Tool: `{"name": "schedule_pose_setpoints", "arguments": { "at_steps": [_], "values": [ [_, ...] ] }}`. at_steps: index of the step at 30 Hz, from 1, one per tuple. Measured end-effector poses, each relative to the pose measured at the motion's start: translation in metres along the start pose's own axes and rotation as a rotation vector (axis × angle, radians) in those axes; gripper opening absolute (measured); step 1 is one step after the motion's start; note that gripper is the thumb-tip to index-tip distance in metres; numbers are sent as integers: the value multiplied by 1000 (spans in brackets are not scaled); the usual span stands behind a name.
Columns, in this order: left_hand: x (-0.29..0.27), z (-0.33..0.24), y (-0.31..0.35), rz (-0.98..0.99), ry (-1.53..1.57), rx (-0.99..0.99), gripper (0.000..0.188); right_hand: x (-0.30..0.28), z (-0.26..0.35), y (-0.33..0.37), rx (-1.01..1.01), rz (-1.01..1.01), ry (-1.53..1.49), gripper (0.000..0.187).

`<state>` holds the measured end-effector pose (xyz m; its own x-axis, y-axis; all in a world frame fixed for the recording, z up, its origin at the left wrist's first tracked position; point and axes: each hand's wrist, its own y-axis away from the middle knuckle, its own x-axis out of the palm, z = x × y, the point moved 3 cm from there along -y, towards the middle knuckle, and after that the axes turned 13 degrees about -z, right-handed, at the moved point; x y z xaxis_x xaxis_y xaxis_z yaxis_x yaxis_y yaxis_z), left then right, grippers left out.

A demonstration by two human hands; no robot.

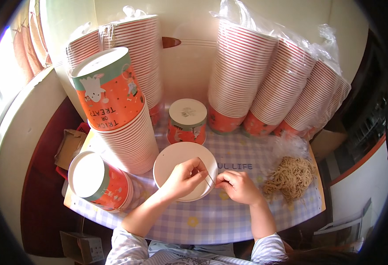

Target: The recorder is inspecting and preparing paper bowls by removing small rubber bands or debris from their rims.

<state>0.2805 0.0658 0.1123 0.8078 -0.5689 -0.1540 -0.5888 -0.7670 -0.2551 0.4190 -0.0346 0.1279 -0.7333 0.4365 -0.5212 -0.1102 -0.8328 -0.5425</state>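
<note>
A white round paper bucket [165, 164] sits in front of me, seen from above, with a small dark hole near its upper left edge. Over its right part, my left hand [186, 177] pinches a thin tan cord [210, 180]. My right hand [239, 186], just beyond the bucket's right rim, has its fingertips closed on the same cord. Only a short length shows between the two hands; the rest is hidden by fingers. A loose heap of tan cords [293, 177] lies to the right, partly in a clear plastic bag [282, 148].
Tall nested stacks of orange-and-white paper buckets [242, 66] in clear plastic line the back. Another stack [125, 141] rises at left, an upside-down bucket [108, 90] on top. One bucket [187, 112] stands upside down behind; a tilted one [114, 187] lies front left. A checked tablecloth [194, 221] covers the table.
</note>
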Motion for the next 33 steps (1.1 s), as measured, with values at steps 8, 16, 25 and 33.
{"name": "schedule_pose_setpoints", "arguments": {
  "at_steps": [8, 16, 25, 33],
  "values": [
    [-3, -10, 2, -49, -169, 103, 8, -2, 3, 0, -15, 69, -29, 10],
    [0, -17, 3, -92, -285, 268, 7, -2, 3, 0, -10, 117, -119, 11],
    [3, -31, 10, -3, -403, 468, 16, -5, -2, 1, 131, 62, -169, 10],
    [11, -29, 13, 84, -332, 434, 13, -8, 0, 1, 109, 40, -132, 9]
  ]
}}
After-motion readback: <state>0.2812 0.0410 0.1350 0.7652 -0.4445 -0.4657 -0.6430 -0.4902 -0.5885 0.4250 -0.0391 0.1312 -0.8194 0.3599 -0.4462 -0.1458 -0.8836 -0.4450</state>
